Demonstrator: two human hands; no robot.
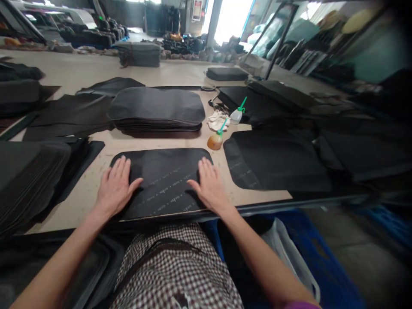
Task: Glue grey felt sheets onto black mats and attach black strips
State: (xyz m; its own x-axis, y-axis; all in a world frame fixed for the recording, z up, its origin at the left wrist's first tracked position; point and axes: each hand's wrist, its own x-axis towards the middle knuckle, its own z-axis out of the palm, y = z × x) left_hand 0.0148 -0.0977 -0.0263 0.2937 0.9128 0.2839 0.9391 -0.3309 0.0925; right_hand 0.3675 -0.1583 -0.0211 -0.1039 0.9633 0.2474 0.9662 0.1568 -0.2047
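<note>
A black sheet with rounded far corners and rows of faint printed lettering (164,182) lies flat at the table's front edge. My left hand (115,184) rests flat on its left side, fingers stretched out and thumb pointing inward. On the right side of the same sheet lies my right hand (209,182), also flat with its thumb apart. Neither hand grips anything. Just beyond the sheet sits a neat stack of black rounded panels (157,107). Whatever lies under my palms is hidden.
A squeeze bottle of amber liquid (215,140) and a clear bottle with a green spout (236,115) stand beside a crumpled white cloth (218,120). Black sheets (277,159) lie to the right. Piled dark sheets (28,176) fill the left. A blue crate (309,249) sits below the table.
</note>
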